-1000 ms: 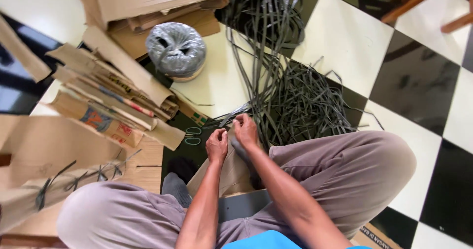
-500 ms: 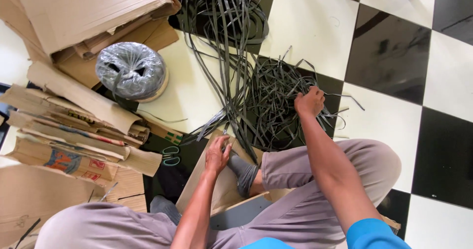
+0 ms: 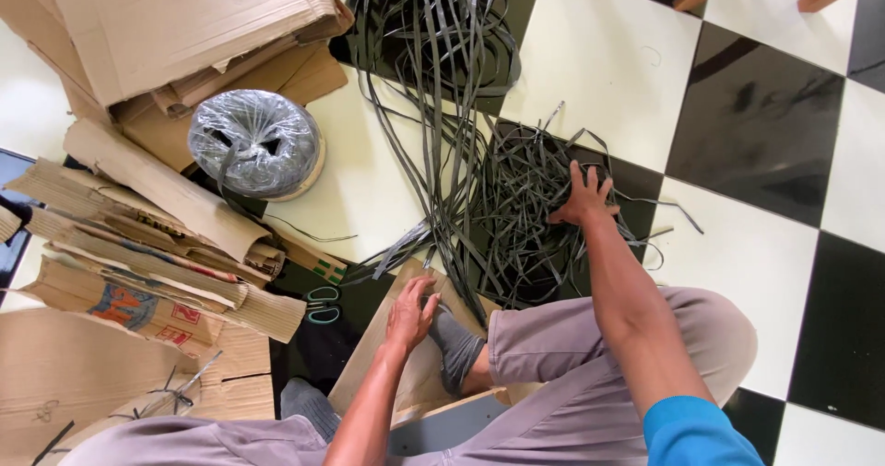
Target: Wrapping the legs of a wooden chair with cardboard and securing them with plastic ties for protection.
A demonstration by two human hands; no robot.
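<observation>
Straps: a loose heap of dark plastic straps (image 3: 516, 199) lies on the black-and-white tiled floor (image 3: 608, 51) just ahead of the person's knees; longer lengths run up toward the top of the view and some trail back to the cardboard under the foot.
Right hand: the right hand (image 3: 583, 199) rests on the heap's right side, fingers spread wide and pressing into the strands; nothing is closed in it yet.
Left hand: the left hand (image 3: 411, 311) lies on a flat cardboard piece (image 3: 387, 374) just beside the grey sock (image 3: 454, 344); fingers loosely curled, palm down, holding the sheet flat rather than gripping it.
Step in hand: as I judge it, picking one strap out of the tangle while the cardboard is pinned in place.
Next move calls for: closing the fingers on a single strand and drawing it free without dragging the heap along; the tangle could snag.
Around: small green-handled scissors (image 3: 322, 306) lie on the floor left of the cardboard; a plastic-wrapped roll (image 3: 255, 143) stands further left; rolled and flattened cartons (image 3: 157, 226) are stacked beyond.
Change: half a second ago the right hand was fisted on the heap; now it is opened flat and slightly lower; the left hand is hardly moved.
</observation>
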